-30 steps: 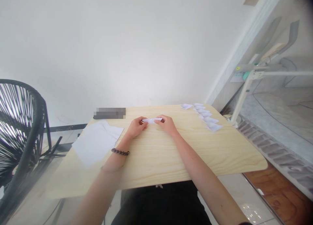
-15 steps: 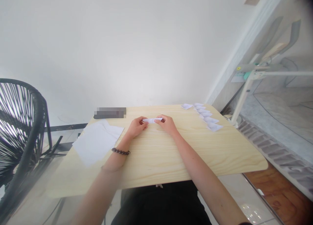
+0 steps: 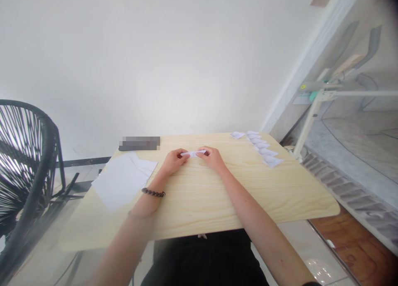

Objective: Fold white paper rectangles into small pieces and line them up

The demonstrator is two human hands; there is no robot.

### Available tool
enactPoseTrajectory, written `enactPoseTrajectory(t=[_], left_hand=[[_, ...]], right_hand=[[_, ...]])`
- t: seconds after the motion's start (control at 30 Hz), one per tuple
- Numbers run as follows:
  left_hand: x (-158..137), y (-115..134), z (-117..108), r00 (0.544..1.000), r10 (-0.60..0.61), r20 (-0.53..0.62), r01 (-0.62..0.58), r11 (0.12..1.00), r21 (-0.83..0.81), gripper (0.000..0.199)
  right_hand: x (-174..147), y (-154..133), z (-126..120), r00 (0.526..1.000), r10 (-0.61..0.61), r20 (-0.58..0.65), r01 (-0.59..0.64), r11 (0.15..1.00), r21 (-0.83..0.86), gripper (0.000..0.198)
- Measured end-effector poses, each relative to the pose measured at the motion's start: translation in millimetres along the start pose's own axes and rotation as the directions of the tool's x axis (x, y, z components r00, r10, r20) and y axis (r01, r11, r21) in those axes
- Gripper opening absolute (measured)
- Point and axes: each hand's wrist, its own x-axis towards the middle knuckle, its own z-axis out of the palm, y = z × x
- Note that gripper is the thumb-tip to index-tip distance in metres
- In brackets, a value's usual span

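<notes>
A small folded white paper is held between my two hands just over the middle of the table. My left hand pinches its left end, thumb toward me and fingers behind. On the other end, my right hand grips it the same way. My fingers cover both ends, so only the narrow middle of the paper shows. Several folded paper pieces lie in an overlapping row at the right rear of the table, with one more folded piece beside them.
Loose white sheets lie spread on the left of the wooden table. A dark, partly blurred-out object sits at the back left. A black woven chair stands left, a white metal frame right, and a wall behind.
The paper's middle looks slightly more pinched in between my fingers. Both hands stay in nearly the same place, and the things on the table have not moved.
</notes>
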Motion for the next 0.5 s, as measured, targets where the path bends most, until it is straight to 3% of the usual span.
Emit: enactPoseTrajectory(t=[0.27, 0.5], left_hand=[[-1, 3, 0, 1.000, -0.013, -0.014, 0.014, 0.998, 0.064, 0.027], [-4, 14, 0, 0.999, 0.042, 0.007, -0.043, 0.996, 0.073, 0.030]], right_hand=[[1, 3, 1, 1.000, 0.015, 0.001, -0.015, 0.999, 0.036, 0.026], [0, 0, 0, 0.998, -0.022, 0.055, 0.021, 1.000, 0.004, 0.027]])
